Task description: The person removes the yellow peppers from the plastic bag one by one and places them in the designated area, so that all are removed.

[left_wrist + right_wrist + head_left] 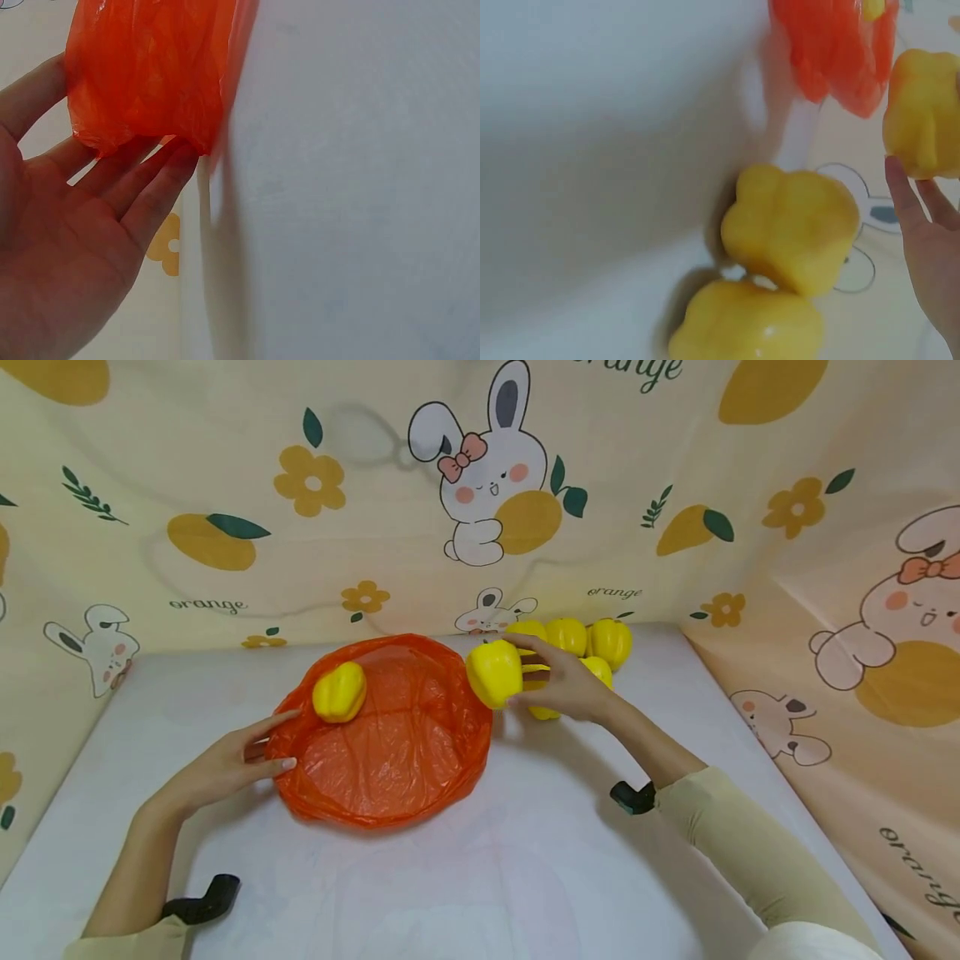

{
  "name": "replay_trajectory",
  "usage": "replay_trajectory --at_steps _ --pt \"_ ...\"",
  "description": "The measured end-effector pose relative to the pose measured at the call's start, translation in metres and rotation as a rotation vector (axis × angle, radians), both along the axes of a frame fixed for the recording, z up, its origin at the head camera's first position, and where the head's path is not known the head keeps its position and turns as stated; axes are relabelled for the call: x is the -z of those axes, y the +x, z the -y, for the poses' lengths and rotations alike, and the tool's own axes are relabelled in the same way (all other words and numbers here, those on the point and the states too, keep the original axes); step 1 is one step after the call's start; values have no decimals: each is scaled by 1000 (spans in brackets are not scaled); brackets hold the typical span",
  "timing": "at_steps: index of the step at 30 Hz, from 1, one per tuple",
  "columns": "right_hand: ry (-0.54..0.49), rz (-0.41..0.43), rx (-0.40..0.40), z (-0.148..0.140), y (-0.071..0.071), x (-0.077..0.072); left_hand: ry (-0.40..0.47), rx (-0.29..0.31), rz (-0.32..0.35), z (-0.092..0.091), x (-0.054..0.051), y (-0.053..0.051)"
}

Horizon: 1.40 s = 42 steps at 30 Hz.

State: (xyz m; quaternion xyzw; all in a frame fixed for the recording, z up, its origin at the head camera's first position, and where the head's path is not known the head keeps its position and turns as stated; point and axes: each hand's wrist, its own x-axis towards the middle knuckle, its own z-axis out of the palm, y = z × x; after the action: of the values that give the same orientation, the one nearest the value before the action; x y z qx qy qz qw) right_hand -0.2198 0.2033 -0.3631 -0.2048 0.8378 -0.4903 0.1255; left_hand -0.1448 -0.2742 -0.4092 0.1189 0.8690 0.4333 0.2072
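Observation:
An orange-red plastic bag [390, 752] lies on the table with its mouth spread wide, and one yellow bell pepper [340, 692] is inside near its left rim. My left hand [217, 770] holds that rim with thumb and fingers; in the left wrist view, some fingertips are hidden behind the plastic [150, 75]. At the bag's right rim, my right hand [558, 681] grips another yellow bell pepper [495, 674] above the table. The right wrist view shows this held pepper [922, 112] at its right edge, with the fingers against it.
Several more yellow bell peppers [609, 643] are grouped at the back of the white table [450, 893], behind and beside my right hand. A cloth backdrop [360, 477] with rabbits and oranges rises along the back and sides. Black curved pieces [633, 797] sit at both wrists.

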Motion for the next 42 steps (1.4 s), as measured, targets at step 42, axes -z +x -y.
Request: replay_trajectory --at_steps 42 --pt "70 -152 212 -136 11 -17 -33 -3 6 -1 -2 0"
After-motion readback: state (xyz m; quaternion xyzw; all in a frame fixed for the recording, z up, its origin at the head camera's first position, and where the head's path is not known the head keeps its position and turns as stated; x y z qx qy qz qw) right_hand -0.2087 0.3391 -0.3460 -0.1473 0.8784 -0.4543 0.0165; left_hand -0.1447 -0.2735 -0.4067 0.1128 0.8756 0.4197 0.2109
